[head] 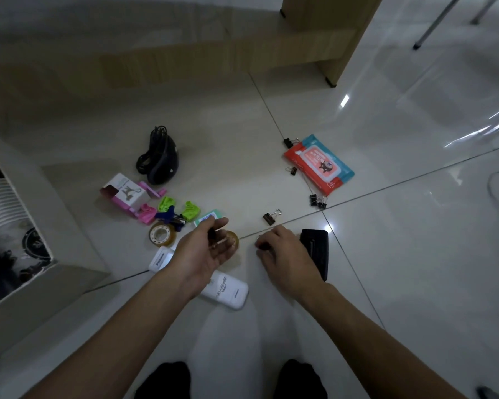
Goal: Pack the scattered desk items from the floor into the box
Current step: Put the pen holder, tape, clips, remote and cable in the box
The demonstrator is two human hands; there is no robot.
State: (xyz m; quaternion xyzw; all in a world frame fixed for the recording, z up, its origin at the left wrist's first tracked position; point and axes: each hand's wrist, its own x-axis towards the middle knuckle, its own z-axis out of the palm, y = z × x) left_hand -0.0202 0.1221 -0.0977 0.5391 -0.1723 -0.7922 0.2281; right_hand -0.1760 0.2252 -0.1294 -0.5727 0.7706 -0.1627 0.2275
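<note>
1. Black binder clips are being gathered. A small clip (pixel 260 245) on the floor is pinched under the curled fingertips of the right hand (pixel 280 253). The clip is mostly hidden, so this grip is judged rather than plainly seen.
2. The left hand (pixel 211 249) is held palm up and loosely cupped, with the fingers relaxed. A few dark clips are carried in the palm, and nothing there is squeezed.
3. The coming move turns on a loose binder clip (pixel 272 217), which lies on the floor just ahead of the right hand's knuckles, across the tile seam. Its long axis is set diagonally: the dark body is turned toward the person, and the wire handles point away and to the right.
4. The right hand is judged the nearer of the two. A short forward reach is likely called for, with the clip taken by its body.
5. A pair of clips (pixel 319 200) is seen farther off, just beside the wipes pack (pixel 319 165) and well apart from both hands.
6. The box (pixel 49 286) stands at the far left, on the left hand's side and well apart from the right hand. A pass into the cupped left palm is therefore likely favoured before anything is carried across.
</note>
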